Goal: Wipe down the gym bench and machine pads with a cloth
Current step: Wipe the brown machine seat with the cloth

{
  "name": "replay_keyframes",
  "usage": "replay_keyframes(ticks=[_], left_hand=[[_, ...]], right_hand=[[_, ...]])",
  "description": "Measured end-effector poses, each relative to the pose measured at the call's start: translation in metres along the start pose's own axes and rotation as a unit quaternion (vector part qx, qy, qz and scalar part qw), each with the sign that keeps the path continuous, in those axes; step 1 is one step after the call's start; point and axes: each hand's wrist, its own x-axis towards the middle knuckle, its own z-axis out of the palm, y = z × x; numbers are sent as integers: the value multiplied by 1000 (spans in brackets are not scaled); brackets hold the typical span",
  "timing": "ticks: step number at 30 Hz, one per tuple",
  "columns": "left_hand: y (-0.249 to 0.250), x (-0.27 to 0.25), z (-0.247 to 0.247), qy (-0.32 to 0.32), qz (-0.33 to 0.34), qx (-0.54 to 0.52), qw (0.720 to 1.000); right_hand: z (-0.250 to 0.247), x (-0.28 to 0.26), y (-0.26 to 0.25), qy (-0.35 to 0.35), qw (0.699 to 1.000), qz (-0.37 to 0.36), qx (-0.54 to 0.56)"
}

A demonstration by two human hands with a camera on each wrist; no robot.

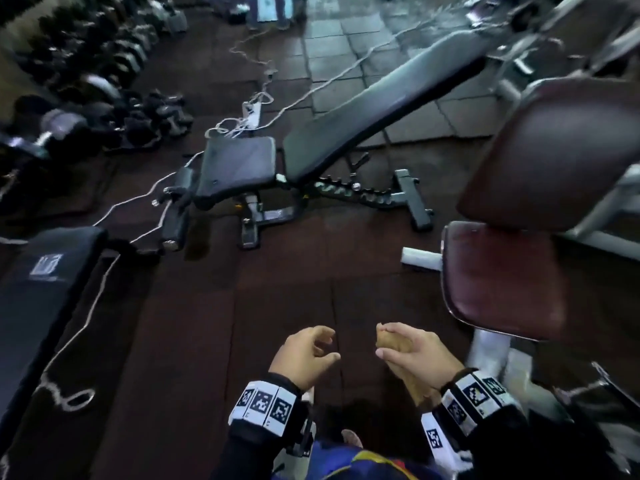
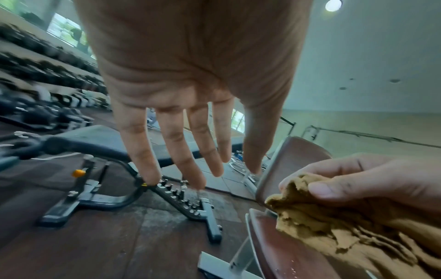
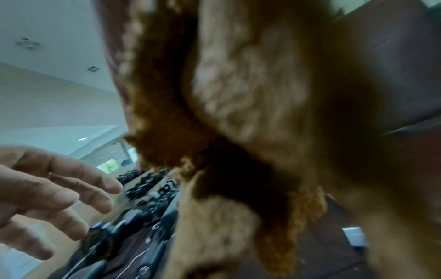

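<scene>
Tan terry cloth (image 2: 339,222) is bunched in the right hand (image 1: 414,351), thumb and fingers curled round it, near the maroon seat pad (image 1: 498,282). Just beside it, the left hand (image 1: 304,355) hangs empty, fingers relaxed. A black adjustable bench (image 1: 363,112) stands beyond on the rubber floor (image 1: 194,334).

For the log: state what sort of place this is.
A gym, most likely: an adjustable bench, racks of dumbbells and a maroon machine seat on rubber flooring.
</scene>
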Motion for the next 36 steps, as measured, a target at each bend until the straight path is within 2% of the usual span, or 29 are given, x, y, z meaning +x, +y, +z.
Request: replay_keyframes(ticks=[5,10,16,20,23,30,33,36], left_hand=[[41,92,-11,-79,83,54,992],[89,172,-20,-170,177,130,961],[125,223,-11,-261,253,200,910],[142,244,8,-298,284,230,882],[156,258,28,-319,293,237,870],[202,290,98,-349,278,257,857],[224,307,134,-346,262,263,861],[243,325,174,-329,230,255,880]], right_hand=[[-29,23,12,97,992,57,49],[-51,42,9,187,971,114,95],[-62,42,10,277,934,171,147],[-67,37,18,307,908,221,181],[-75,35,31,329,884,242,228],[-121,33,99,325,871,279,240],[-150,36,139,298,875,278,260],[-180,47,186,269,891,288,227]])
